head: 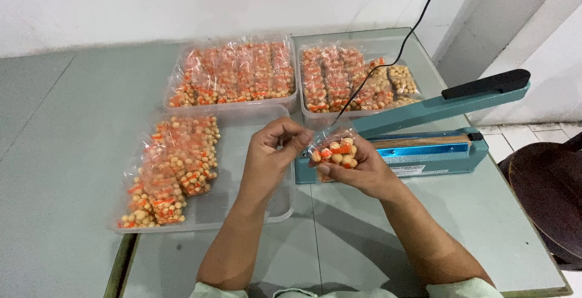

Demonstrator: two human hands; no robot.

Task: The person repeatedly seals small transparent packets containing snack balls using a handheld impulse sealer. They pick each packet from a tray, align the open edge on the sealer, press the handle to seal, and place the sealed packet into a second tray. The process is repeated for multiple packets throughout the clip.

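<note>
My right hand [357, 174] holds a small clear bag of tan and orange snack pieces [334, 150] above the table. My left hand [274, 152] pinches the bag's open top edge with fingertips bunched together. Right behind the hands stands a teal heat sealer [424, 149] with its lever arm [461, 98] raised.
A clear tray [242, 213] at the left holds several filled bags. Two more trays of filled bags [233, 73] [354, 83] stand at the back. A black cord [418, 19] runs up to the wall. A dark brown stool [545, 189] is at the right.
</note>
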